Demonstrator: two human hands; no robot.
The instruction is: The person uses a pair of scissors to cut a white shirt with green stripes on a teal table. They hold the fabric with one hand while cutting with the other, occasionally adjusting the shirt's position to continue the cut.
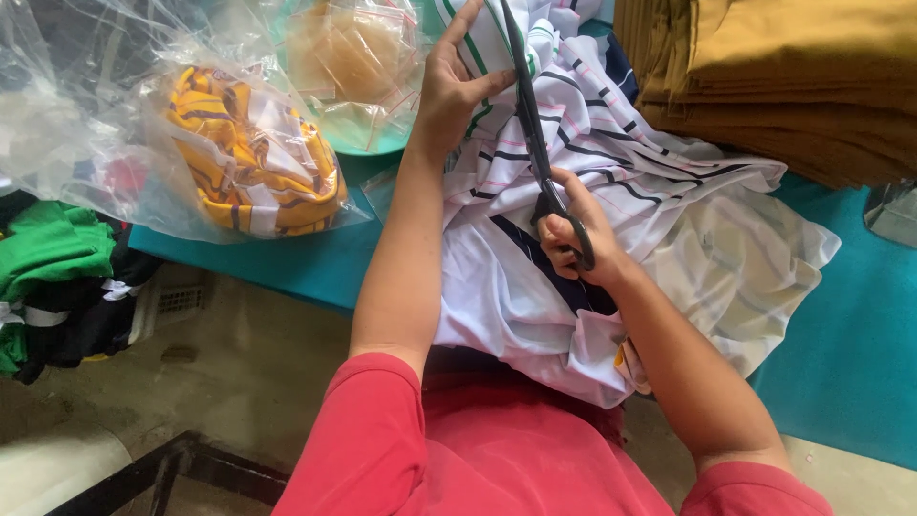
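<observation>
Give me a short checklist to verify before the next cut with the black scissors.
1. Right hand grips the long black metal scissors: ok.
2. Left hand holds the white striped fabric garment by the blades: ok.
3. Left fingers away from the blades: not ok, the thumb lies close.
4. Blades open or closed: cannot tell.
5. Garment rests on the teal table: ok.

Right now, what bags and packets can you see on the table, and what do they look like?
Clear plastic bag: left of the left hand, crinkly, stuffed with yellow, white and purple striped cloth.
Small zip bags: top middle, see-through with red seal lines, holding something tan.
Loose clear plastic: far left, crumpled and shiny.
No labels, signs or screens show.
</observation>
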